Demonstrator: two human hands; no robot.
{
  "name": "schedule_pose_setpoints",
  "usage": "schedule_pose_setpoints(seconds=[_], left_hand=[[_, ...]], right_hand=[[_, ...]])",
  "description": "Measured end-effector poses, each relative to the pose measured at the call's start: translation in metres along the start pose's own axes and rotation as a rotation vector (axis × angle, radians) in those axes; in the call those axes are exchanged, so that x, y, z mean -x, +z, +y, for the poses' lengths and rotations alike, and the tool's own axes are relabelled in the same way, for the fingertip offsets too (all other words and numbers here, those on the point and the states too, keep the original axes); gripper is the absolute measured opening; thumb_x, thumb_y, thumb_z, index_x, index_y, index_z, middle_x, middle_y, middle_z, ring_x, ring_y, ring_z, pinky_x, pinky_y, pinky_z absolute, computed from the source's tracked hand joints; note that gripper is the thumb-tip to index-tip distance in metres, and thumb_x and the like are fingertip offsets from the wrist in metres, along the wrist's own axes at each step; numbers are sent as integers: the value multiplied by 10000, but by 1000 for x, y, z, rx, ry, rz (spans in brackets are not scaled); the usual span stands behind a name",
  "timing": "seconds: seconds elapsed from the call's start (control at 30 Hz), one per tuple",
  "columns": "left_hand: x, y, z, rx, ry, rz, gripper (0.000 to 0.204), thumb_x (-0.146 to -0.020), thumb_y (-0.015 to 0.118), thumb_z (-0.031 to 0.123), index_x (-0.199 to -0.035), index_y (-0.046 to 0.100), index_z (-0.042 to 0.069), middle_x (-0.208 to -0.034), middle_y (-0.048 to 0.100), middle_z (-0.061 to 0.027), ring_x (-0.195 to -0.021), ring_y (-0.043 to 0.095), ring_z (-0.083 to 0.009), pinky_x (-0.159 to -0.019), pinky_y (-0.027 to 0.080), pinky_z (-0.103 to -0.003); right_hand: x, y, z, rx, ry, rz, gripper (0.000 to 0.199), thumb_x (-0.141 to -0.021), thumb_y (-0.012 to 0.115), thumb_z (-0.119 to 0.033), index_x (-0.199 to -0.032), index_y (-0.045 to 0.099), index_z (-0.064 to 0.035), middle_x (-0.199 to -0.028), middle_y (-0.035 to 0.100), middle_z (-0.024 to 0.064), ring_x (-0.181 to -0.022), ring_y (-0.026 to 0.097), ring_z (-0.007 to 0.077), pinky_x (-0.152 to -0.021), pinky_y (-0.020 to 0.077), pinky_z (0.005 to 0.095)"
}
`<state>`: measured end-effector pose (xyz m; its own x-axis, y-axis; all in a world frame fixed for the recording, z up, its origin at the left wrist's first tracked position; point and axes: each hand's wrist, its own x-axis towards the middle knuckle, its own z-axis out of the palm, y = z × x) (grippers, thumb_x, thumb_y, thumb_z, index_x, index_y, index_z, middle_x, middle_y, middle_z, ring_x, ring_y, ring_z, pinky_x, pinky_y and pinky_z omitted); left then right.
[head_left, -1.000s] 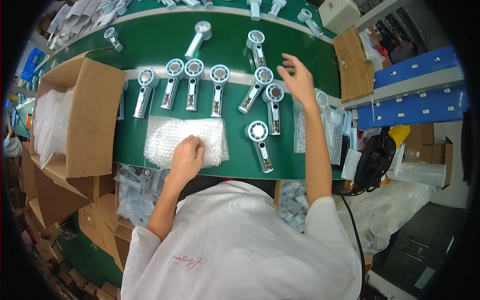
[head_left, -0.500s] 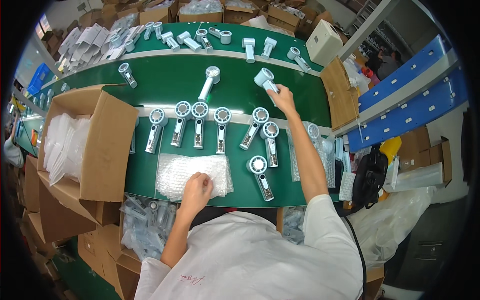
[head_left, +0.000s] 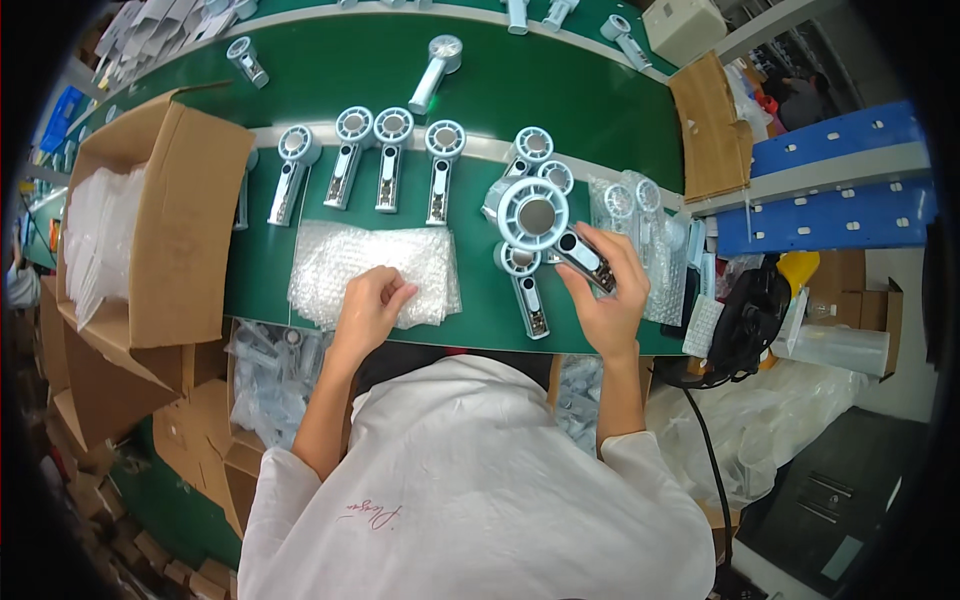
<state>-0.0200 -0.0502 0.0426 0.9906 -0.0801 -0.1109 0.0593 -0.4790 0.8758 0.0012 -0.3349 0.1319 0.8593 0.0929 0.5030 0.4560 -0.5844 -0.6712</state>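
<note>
A pale blue handheld fan [head_left: 534,214] is in my right hand [head_left: 615,295], gripped by its handle. Its round head faces up, with a small window of inner parts showing along the handle. It hides parts of the fans behind it on the table. My left hand [head_left: 372,305] is curled, thumb against fingers, over the front of a stack of clear bubble wrap bags [head_left: 335,262]. What its fingertips hold, if anything, is hidden. Behind the stack stands a row of similar fans [head_left: 387,170]; another fan [head_left: 530,305] lies just left of my right hand.
An open cardboard box [head_left: 195,220] of white plastic sleeves borders the left. Beyond the row, a fan with a green light [head_left: 430,85] lies on the green surface. Fans in bubble bags [head_left: 655,250] lie at right. Bagged items [head_left: 275,380] fill a box below the table.
My right hand has drawn the fan from the far green surface back toward me, turning its head face up. The left hand stays over the bubble wrap stack. The view has tilted down.
</note>
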Motion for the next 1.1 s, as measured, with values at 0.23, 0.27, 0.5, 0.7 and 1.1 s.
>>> schedule_pose_setpoints(seconds=[0.23, 0.27, 0.5, 0.7, 1.1], left_hand=[[2, 7, -8, -99, 172, 90, 125, -842, 648, 54, -760, 600, -27, -681, 545, -101, -582, 447, -243, -584, 404, -339], [3, 7, -9, -86, 173, 91, 124, -842, 642, 57, -761, 596, -26, -689, 544, -106, -589, 445, -254, -591, 403, -345], [6, 4, -18, -28, 140, 107, 135, -872, 626, 66, -771, 597, -19, -684, 531, -73, -593, 435, -201, -582, 387, -310], [1, -4, -30, 396, -99, 11, 167, -918, 603, 80, -774, 601, -5, -689, 502, -16, -620, 405, -122, -580, 356, -253], [-1, -11, -28, 72, 231, 94, 172, -918, 594, 53, -757, 574, -6, -705, 481, -31, -614, 382, -130, -569, 339, -263]], right_hand=[[48, 23, -2, -813, 501, -139, 464, -850, 702, -45, -1289, 560, 8, -1021, 643, 124, -787, 600, 183, -657, 504, 250], [53, 27, -3, -1048, 612, -172, 474, -863, 684, -31, -1311, 537, 11, -1038, 636, 130, -782, 595, 181, -641, 501, 239], [83, 78, -14, -1030, 822, -280, 493, -890, 662, -29, -1350, 492, 19, -1081, 624, 154, -808, 604, 200, -631, 516, 255], [103, 109, -5, -676, 640, -301, 506, -898, 656, -33, -1370, 480, 8, -1110, 618, 164, -825, 613, 219, -635, 528, 281], [98, 83, -17, 159, 136, -609, 654, -853, 651, -6, -1468, 468, -135, -1017, 610, 108, -743, 583, 233, -597, 495, 344]])
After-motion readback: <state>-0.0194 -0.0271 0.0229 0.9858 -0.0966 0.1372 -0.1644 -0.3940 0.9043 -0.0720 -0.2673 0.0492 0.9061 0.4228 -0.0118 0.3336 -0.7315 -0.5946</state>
